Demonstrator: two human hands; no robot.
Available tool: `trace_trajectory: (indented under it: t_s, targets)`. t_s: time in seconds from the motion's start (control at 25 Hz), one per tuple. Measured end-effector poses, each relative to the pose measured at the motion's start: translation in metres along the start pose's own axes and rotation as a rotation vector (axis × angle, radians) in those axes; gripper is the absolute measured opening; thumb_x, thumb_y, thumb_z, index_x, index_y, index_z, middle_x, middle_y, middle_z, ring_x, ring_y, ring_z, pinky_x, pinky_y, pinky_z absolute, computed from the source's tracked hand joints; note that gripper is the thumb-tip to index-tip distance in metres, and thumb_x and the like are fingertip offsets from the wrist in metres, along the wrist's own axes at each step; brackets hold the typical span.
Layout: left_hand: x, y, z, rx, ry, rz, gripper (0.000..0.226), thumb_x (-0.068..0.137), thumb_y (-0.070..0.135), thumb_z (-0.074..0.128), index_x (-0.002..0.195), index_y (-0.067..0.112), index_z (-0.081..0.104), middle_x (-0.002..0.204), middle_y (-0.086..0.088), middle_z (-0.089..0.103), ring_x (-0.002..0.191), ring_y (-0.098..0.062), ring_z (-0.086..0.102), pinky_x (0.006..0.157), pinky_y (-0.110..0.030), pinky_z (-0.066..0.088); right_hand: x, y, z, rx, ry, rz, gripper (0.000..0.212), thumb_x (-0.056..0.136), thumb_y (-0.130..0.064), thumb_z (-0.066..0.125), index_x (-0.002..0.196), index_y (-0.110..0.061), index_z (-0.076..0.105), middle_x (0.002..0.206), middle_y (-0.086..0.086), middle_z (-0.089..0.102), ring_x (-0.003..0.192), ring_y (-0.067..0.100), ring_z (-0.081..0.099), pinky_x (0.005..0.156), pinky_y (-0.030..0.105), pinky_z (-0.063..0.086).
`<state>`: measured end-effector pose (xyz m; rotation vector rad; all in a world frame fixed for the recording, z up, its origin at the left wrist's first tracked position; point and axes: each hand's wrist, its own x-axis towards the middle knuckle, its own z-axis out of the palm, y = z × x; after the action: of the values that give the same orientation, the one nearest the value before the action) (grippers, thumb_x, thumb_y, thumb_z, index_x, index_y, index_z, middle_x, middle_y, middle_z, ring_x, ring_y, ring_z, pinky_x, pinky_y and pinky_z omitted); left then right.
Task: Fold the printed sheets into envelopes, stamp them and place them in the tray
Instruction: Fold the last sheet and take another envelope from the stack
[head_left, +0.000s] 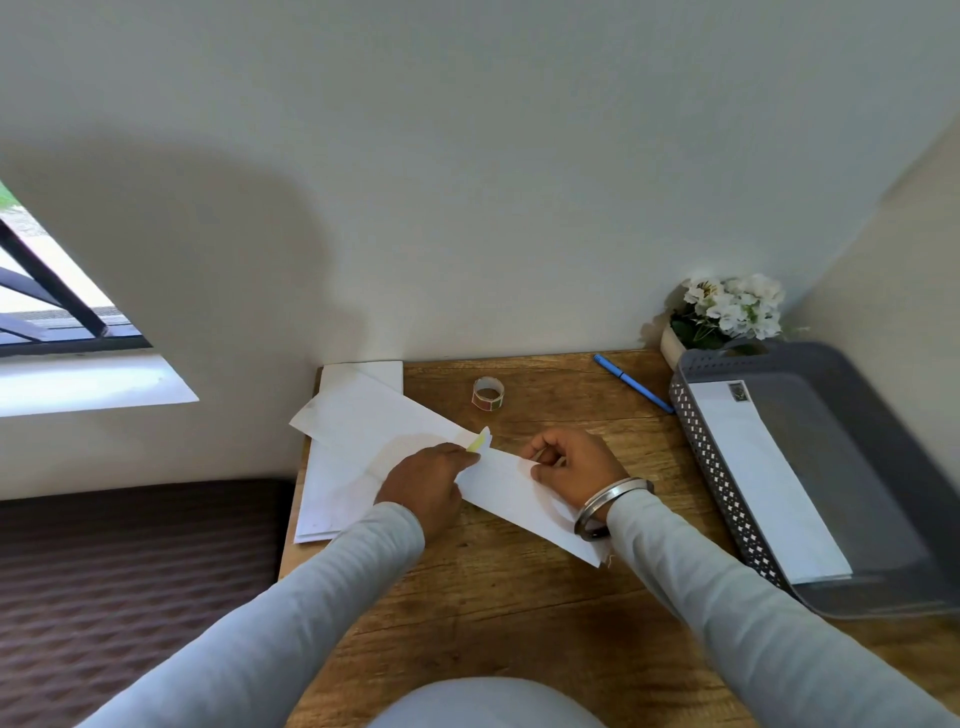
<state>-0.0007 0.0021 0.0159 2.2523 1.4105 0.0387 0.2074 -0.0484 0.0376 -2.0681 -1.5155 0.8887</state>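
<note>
A white envelope lies slantwise on the wooden desk in front of me. My left hand is at its left end and pinches a small yellowish-white paper strip that sticks up there. My right hand, with a metal bangle on the wrist, has its fingers curled onto the envelope's upper edge. A stack of white sheets lies at the desk's left side, partly under my left hand. A small roll of stamps stands behind the hands. The grey tray at the right holds a stamped envelope.
A blue pen lies near the back edge, between the roll and the tray. A pot of white flowers stands in the back right corner. The wall runs close behind the desk. The desk's left edge drops to a brown ribbed surface.
</note>
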Motion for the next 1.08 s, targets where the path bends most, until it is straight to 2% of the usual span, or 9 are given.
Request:
trace_trajectory:
  t_s: [0.24,0.44,0.6,0.8,0.92,1.0,1.08]
  targets:
    - [-0.001,-0.001,-0.003,0.023,0.036,0.035,0.046,0.101,0.022,0.054,0.145,0.033,0.047,0.154,0.005,0.043,0.140,-0.021,0.042,0.117,-0.033,0.029,0.000,0.001,-0.002,0.001,-0.007,-0.015,0.021,0.086,-0.009,0.070,0.098,-0.025,0.073,0.093,-0.009,0.066,0.085,0.006,0.060,0.067,0.019,0.045]
    - [0.001,0.000,0.000,0.077,-0.023,0.047,0.045,0.103,0.022,0.051,0.146,0.034,0.047,0.155,0.000,0.041,0.141,-0.024,0.039,0.118,-0.033,0.027,0.001,0.003,-0.005,0.010,-0.001,-0.014,0.023,0.085,-0.007,0.069,0.098,-0.026,0.074,0.093,-0.008,0.067,0.087,0.010,0.061,0.075,0.025,0.051]
    - [-0.002,0.003,-0.002,0.106,0.021,0.035,0.045,0.104,0.022,0.047,0.148,0.031,0.044,0.154,0.002,0.043,0.140,-0.023,0.040,0.118,-0.034,0.028,0.001,0.004,-0.004,0.023,0.021,-0.007,0.025,0.084,-0.006,0.069,0.094,-0.027,0.075,0.090,-0.009,0.067,0.085,0.011,0.062,0.077,0.028,0.053]
    - [-0.006,0.016,-0.006,0.103,0.053,0.088,0.045,0.103,0.021,0.049,0.147,0.031,0.046,0.154,0.004,0.044,0.140,-0.021,0.041,0.117,-0.033,0.030,0.003,-0.001,0.005,0.059,0.058,0.007,0.021,0.084,-0.007,0.072,0.090,-0.027,0.072,0.087,-0.009,0.067,0.083,0.010,0.063,0.072,0.023,0.050]
    - [-0.009,0.026,-0.006,0.103,0.047,0.149,0.045,0.103,0.021,0.048,0.147,0.031,0.046,0.154,0.004,0.044,0.140,-0.021,0.041,0.116,-0.034,0.032,0.006,-0.008,0.009,0.127,0.077,-0.012,0.021,0.083,-0.007,0.075,0.094,-0.024,0.071,0.092,-0.009,0.068,0.086,0.010,0.064,0.074,0.023,0.051]
    - [-0.008,0.025,-0.009,0.101,0.071,0.130,0.045,0.103,0.021,0.048,0.147,0.031,0.047,0.153,0.005,0.044,0.139,-0.020,0.042,0.116,-0.034,0.032,0.006,-0.010,0.006,0.161,0.061,0.005,0.022,0.082,-0.011,0.076,0.099,-0.024,0.069,0.096,-0.007,0.068,0.089,0.011,0.064,0.075,0.024,0.051]
    - [-0.006,0.018,-0.014,0.102,0.096,0.091,0.045,0.103,0.020,0.048,0.147,0.030,0.047,0.153,0.005,0.045,0.139,-0.020,0.042,0.116,-0.033,0.031,0.005,-0.007,0.000,0.164,0.011,0.045,0.025,0.083,-0.016,0.077,0.104,-0.025,0.067,0.096,-0.005,0.068,0.089,0.012,0.064,0.070,0.024,0.049]
